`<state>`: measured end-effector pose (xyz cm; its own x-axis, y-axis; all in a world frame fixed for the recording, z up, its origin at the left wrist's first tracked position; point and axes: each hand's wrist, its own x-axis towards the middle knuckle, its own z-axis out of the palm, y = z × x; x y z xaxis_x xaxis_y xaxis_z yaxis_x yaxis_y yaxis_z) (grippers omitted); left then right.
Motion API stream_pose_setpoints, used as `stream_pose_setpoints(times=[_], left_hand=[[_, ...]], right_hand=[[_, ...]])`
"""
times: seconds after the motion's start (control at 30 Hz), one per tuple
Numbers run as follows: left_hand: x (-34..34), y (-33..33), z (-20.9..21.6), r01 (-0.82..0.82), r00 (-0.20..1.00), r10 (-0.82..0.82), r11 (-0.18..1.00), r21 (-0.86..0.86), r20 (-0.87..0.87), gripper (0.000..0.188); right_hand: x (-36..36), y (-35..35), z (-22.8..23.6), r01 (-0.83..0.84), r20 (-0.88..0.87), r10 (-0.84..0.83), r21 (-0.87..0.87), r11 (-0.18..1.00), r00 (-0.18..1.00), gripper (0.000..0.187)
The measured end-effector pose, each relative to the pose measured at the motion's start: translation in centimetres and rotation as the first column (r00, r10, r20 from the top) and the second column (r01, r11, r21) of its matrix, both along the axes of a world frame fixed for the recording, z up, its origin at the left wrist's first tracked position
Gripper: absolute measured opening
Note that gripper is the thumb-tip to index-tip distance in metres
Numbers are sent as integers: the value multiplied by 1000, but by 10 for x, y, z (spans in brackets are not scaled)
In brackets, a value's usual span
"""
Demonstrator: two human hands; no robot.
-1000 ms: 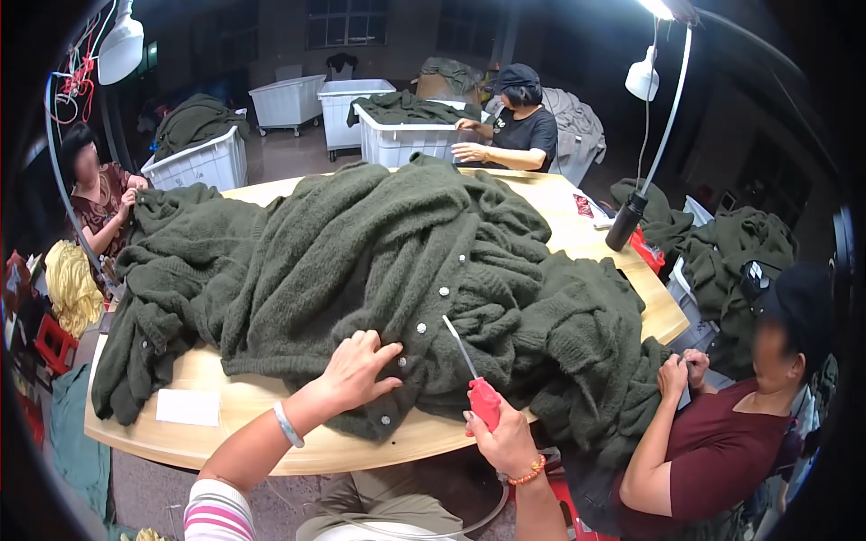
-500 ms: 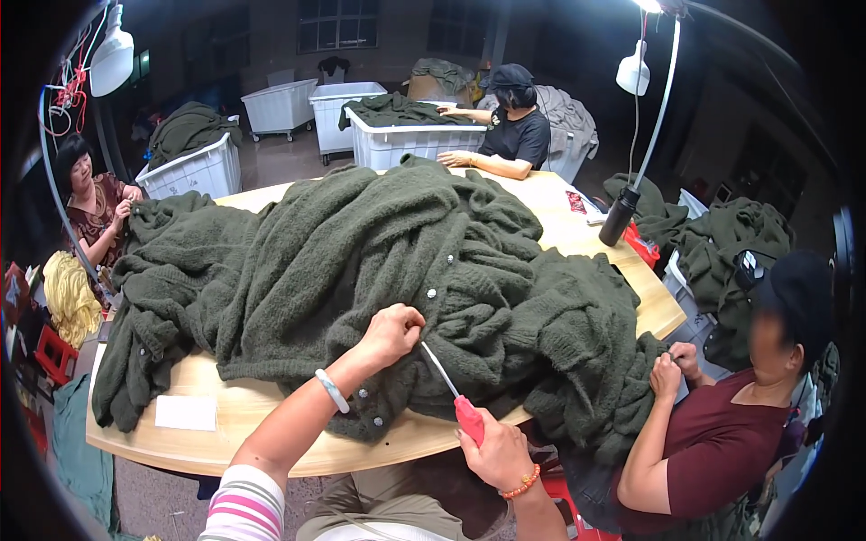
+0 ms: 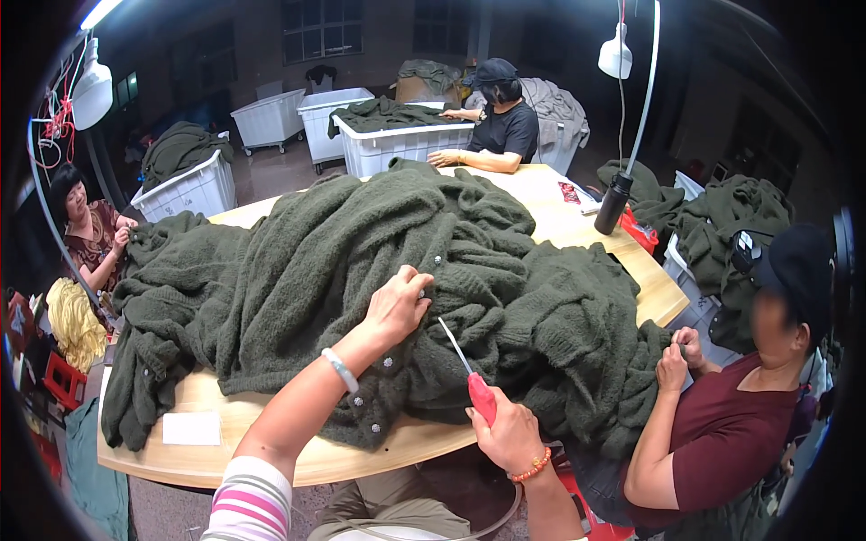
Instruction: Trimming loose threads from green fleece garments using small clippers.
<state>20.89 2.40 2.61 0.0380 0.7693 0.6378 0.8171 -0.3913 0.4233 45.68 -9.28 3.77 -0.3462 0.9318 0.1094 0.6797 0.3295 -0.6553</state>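
Mid-job, by my read; the dark green knit garment (image 3: 307,279) lies heaped across the middle of the pale wood surface (image 3: 298,471), front edge turned up, so the laying-out looks done; pale round buttons (image 3: 389,362) run along that edge, at least one beyond my left grip (image 3: 397,307) and several on the near side of it; left grip has its fingers curled in at a button partway along the row, and I can't tell whether it pinches or only rests there; right grip (image 3: 510,440) is wrapped firmly round the handle of a red-handled tool (image 3: 483,401), thin shaft angled up-left over the knit, tip near the left fingertips but apart from them; can't tell if the tip touches cloth; nothing on the buttons shows me which are dealt with, so no count of done versus left; bunched knit (image 3: 577,307) lies to the right too, and a left-side co-worker (image 3: 95,239) and a right-side co-worker (image 3: 735,442) each handle green knit; I judge plenty remains.
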Motion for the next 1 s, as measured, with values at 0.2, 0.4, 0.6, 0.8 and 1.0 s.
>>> stream_pose_setpoints(times=[0.2,0.4,0.6,0.8,1.0], left_hand=[[-8,25,-9,-110,983,73,967,-228,-167,17],[-13,22,3,53,987,5,935,-349,162,16],[-3,56,14,-94,991,94,996,10,-90,24],[-4,91,5,-201,906,117,965,-171,-407,19],[-6,87,7,18,984,39,949,-313,174,14]], right_hand=[[-6,17,-4,-1,109,3,-14,1000,994,32],[1,25,-4,-19,60,21,-24,1000,998,34],[6,36,-11,25,-80,-26,-13,1000,996,36],[3,44,-4,52,-43,-52,-2,999,998,35],[5,51,0,39,0,-39,12,999,999,32]])
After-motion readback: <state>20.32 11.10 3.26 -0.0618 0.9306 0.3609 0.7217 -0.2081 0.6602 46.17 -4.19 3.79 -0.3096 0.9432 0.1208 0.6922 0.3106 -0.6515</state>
